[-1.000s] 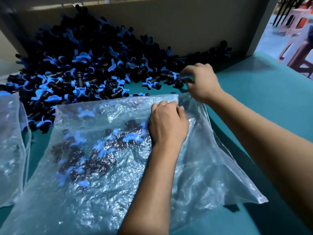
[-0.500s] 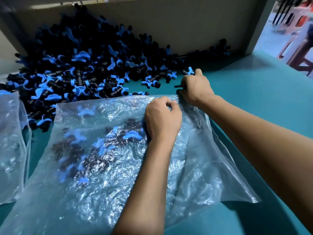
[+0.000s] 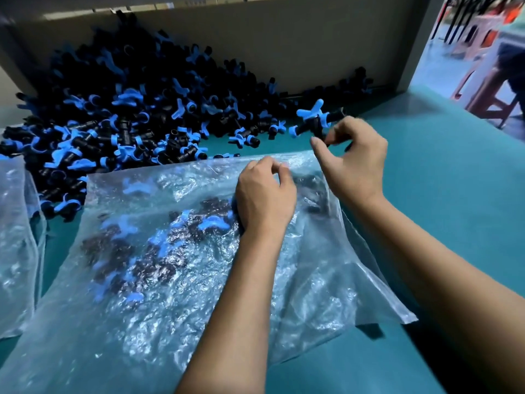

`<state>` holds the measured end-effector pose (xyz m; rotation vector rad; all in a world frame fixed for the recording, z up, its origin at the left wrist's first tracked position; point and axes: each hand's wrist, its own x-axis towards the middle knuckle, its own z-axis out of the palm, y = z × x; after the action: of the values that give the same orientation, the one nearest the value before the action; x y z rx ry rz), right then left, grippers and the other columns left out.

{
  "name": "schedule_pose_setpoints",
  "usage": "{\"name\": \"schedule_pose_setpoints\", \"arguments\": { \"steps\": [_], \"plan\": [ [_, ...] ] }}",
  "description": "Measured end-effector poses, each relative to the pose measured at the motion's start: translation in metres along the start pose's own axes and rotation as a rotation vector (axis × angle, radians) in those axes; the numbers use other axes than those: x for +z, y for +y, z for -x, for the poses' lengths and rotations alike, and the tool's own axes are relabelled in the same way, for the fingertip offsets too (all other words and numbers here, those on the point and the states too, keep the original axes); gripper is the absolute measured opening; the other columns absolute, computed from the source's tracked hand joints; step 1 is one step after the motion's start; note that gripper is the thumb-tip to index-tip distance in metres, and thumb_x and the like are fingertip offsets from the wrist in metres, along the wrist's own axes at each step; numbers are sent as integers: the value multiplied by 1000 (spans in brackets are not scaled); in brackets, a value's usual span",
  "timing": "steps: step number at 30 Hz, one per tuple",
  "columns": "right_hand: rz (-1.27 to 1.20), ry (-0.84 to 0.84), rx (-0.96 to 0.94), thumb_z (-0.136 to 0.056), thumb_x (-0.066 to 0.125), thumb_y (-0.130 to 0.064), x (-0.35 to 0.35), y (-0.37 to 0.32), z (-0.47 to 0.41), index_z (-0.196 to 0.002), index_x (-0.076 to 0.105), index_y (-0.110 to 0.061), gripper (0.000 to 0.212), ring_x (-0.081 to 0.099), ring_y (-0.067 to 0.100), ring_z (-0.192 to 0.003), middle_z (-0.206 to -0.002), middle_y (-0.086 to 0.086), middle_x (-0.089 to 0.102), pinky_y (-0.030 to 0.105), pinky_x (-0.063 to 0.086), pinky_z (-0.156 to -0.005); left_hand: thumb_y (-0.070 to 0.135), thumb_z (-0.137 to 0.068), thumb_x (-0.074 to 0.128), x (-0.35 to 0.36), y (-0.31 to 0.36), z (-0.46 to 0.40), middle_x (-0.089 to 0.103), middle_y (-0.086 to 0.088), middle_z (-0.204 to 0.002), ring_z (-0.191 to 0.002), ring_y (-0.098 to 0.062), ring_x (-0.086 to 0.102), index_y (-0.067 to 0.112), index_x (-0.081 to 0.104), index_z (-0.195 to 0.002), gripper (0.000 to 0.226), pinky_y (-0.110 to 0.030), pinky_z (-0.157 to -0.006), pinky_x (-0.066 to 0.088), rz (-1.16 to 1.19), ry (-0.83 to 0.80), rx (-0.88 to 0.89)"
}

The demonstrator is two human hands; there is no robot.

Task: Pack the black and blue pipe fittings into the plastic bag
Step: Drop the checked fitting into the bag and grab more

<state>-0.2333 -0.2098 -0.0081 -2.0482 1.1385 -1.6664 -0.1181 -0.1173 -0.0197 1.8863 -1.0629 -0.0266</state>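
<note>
A modest batch of fittings already lies in the bag (image 3: 176,280). The left hand (image 3: 264,194) pinches the bag mouth; the right hand (image 3: 352,163) grips fittings (image 3: 315,120) at one o'clock. The pile (image 3: 127,123) at eleven o'clock remains large.

The left hand (image 3: 264,191) pinches the top edge of the bag (image 3: 170,265), which lies flat on the teal table (image 3: 443,194); fittings (image 3: 159,245) show through the plastic; at one o'clock from it the right hand (image 3: 352,160) holds a fitting (image 3: 315,119) above the table; the pile (image 3: 127,115) lies at eleven o'clock, against a cardboard wall (image 3: 284,38).
</note>
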Motion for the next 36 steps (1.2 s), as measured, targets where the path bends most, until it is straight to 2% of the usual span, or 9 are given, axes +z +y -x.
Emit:
{"name": "schedule_pose_setpoints", "arguments": {
  "steps": [3,5,8,10,14,17,23,29,36],
  "plan": [
    [-482,-210,311,-76,84,-23,-10,0,23,-85,56,-14,31,68,26,-72,-76,5,68,38,54,-69,41,-102,56,0,3,-2,73,0,-86,-78,-20,66,17,74,-94,31,-38,-71,54,276,33,31],
    [-670,-317,433,-76,87,-18,-16,6,33,-102,53,-14,44,65,23,-69,-83,12,70,36,53,-65,39,-100,60,0,2,-5,76,-2,-90,-79,-23,72,12,76,-102,30,-41,-77,59,464,-60,-9],
    [-728,-431,460,-76,85,-14,-20,13,37,-122,53,-15,56,60,19,-64,-83,14,69,31,52,-60,32,-95,70,4,-2,-6,77,-2,-85,-83,-26,74,11,77,-91,22,-47,-78,60,481,-168,-13],
    [-756,-459,453,-80,81,-13,-21,14,36,-118,61,-17,43,57,18,-62,-80,12,66,28,51,-57,29,-91,75,6,-3,-5,77,-1,-82,-78,-19,74,11,77,-89,18,-42,-73,60,514,-165,-41],
    [-850,-440,538,-90,72,-24,-21,15,33,-94,70,-16,8,58,19,-67,-81,7,65,26,49,-52,24,-84,86,8,-7,-7,77,0,-90,-85,-19,74,14,76,-95,18,-48,-84,61,594,-144,-117],
    [-817,-425,542,-87,74,-21,-20,18,35,-87,73,-14,7,59,24,-70,-81,9,67,28,47,-57,19,-82,87,9,-7,-6,71,2,-81,-78,-18,66,18,75,-87,12,-53,-84,61,612,-181,-109],
    [-828,-287,630,-78,82,-20,-20,23,32,-83,76,-11,12,60,17,-64,-77,7,71,26,48,-61,-2,-89,75,6,-6,-6,78,-9,-82,-77,-25,78,6,77,-85,9,-23,-72,60,954,-211,-368],
    [-807,-345,579,-77,85,-20,-20,24,34,-86,77,-10,16,60,24,-72,-82,12,73,34,46,-69,7,-81,87,7,-6,-2,79,-9,-84,-75,-19,77,12,78,-89,13,-26,-68,60,800,-248,-246],
    [-947,-155,766,-89,74,-9,-22,25,30,-84,76,-13,6,55,10,-65,-79,3,66,20,46,-59,0,-82,83,0,-12,-9,79,-5,-84,-86,-24,77,12,77,-90,16,-30,-81,62,878,-130,-276]
  ]
}}
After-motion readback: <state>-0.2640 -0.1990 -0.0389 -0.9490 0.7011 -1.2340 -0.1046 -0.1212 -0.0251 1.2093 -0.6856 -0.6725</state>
